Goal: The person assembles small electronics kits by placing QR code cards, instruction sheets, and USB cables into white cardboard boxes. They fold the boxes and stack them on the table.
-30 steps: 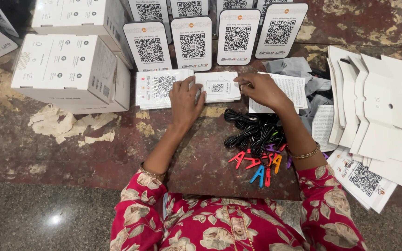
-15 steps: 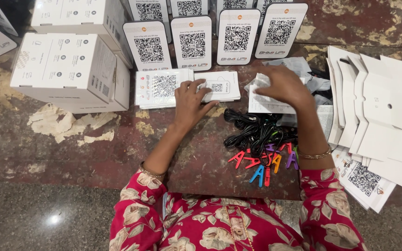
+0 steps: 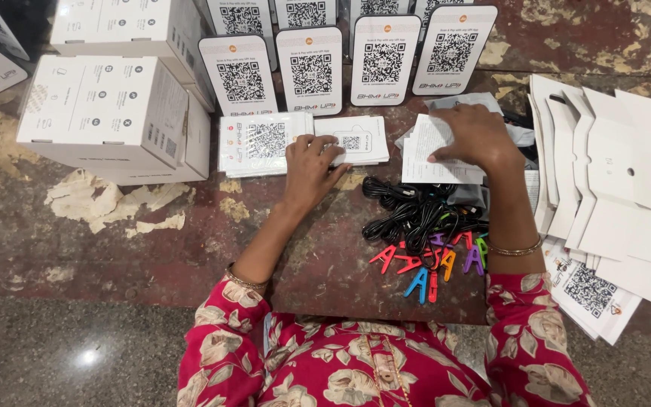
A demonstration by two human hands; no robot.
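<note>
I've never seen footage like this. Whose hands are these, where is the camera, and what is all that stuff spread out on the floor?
There is no machine here: a person in a red flowered top works with bare hands, and one camera worn on the head looks straight down at them.

The left hand rests on a small stack of white cards, beside a bigger stack of printed sheets. The right hand presses on a pile of white leaflets; neither hand has lifted anything.

Around them on the worn floor: white boxes at the left, a row of upright white stands with square code patterns, a bundle of black cables, some colourful clips, and flat white cardboard cutouts at the right.
</note>
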